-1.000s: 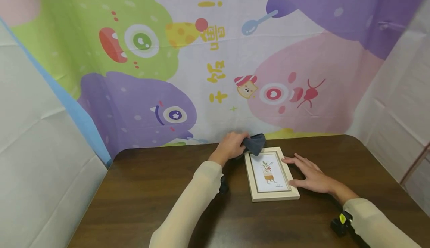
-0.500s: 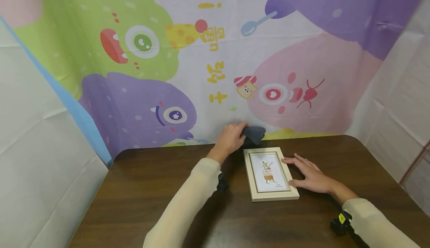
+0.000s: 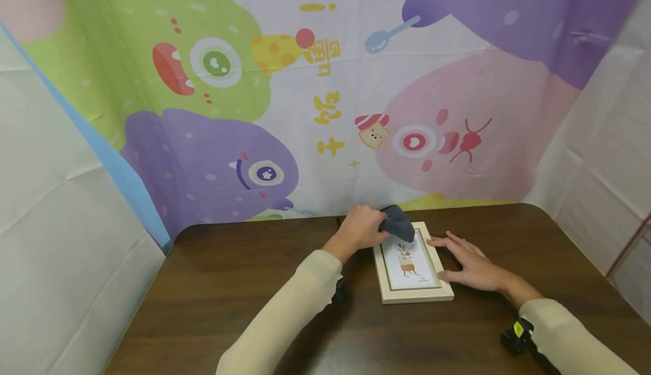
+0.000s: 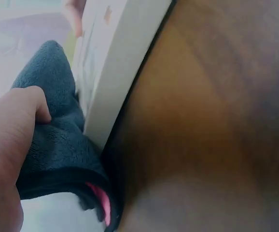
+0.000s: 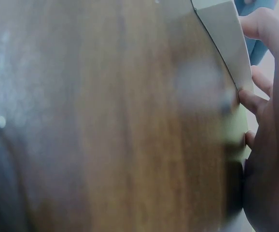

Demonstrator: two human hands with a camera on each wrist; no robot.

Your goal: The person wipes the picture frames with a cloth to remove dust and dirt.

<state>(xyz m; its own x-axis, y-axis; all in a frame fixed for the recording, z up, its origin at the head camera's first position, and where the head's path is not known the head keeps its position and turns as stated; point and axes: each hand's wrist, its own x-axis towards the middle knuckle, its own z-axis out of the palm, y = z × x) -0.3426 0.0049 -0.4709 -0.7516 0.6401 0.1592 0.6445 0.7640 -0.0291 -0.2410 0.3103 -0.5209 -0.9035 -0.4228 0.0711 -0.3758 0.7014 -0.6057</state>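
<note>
A cream picture frame (image 3: 414, 295), rectangular with broad, smooth borders and a thin darker inner line, lies face up on the worktop (image 3: 234, 284), just off its middle towards two o'clock. Its white print (image 3: 408, 269) shows leafy stems above an orange-brown, legged planter. Over the frame's twelve-o'clock end, the left hand's (image 3: 363, 228) grip pinches a slate-grey cloth (image 3: 399, 225): plush, short-piled, with dark edging and a flash of pink. At three o'clock the right hand (image 3: 473, 267), fingers spread and grip unclosed, touches the frame's side. The worktop is brown and wood-grained.
</note>
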